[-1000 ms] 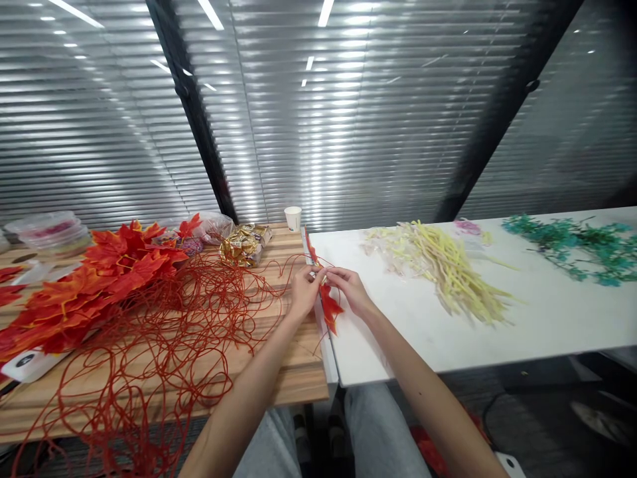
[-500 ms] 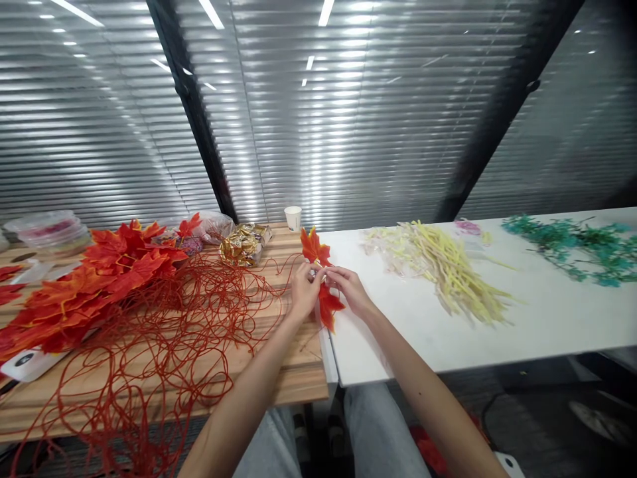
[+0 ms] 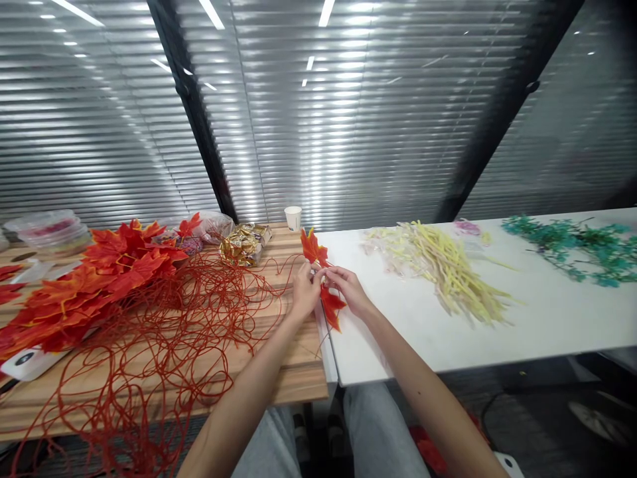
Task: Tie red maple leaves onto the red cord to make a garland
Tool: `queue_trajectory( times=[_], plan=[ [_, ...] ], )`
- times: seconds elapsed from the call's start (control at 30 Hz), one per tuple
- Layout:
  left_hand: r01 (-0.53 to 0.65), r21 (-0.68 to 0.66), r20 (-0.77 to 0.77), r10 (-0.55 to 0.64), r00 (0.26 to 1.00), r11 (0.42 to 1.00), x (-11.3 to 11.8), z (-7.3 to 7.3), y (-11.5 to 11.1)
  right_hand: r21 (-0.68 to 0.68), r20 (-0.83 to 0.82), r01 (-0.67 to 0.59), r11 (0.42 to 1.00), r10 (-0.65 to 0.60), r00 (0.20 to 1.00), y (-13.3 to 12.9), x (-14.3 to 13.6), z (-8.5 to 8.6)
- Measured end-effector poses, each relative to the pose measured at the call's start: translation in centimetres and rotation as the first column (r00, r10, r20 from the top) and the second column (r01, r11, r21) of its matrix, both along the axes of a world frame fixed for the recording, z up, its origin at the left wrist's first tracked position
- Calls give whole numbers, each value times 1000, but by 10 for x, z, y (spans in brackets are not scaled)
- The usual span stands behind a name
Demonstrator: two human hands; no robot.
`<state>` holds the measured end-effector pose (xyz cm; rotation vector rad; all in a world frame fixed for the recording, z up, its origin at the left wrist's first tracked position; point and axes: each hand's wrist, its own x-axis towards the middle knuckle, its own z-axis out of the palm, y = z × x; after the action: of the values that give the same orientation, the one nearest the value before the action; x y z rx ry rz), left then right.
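Note:
My left hand [image 3: 305,289] and my right hand [image 3: 349,288] meet over the seam between two tables, their fingertips pinched together. An orange-red artificial maple leaf [image 3: 313,248] sticks up beyond the fingers, and a second maple leaf [image 3: 332,308] hangs below them. Both leaves seem held at their stem ends, though the fingers hide the exact grip. A red cord [image 3: 279,292] runs from the tangled pile on the left toward my left hand. Whether the fingertips also pinch this cord is too small to tell.
On the wooden table [image 3: 298,388] lie tangled red cord [image 3: 199,299], a heap of maple leaves [image 3: 109,279], gold packets [image 3: 246,244] and a paper cup [image 3: 293,218]. The white table [image 3: 398,332] bears yellow strips [image 3: 448,272] and teal artificial sprigs [image 3: 587,245].
The lower leaf has swung slightly to the right, and the upper leaf has tilted a little. Both hands stay pinched together in nearly the same place.

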<state>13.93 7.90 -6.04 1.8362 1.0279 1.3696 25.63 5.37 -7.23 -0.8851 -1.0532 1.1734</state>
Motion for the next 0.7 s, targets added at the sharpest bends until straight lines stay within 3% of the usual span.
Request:
queue_trajectory(
  times=[0.7],
  plan=[
    [-10,33,-55,12,998,999,-2,-2,1,43,130,-13,999,7,992,0,0,-1]
  ],
)
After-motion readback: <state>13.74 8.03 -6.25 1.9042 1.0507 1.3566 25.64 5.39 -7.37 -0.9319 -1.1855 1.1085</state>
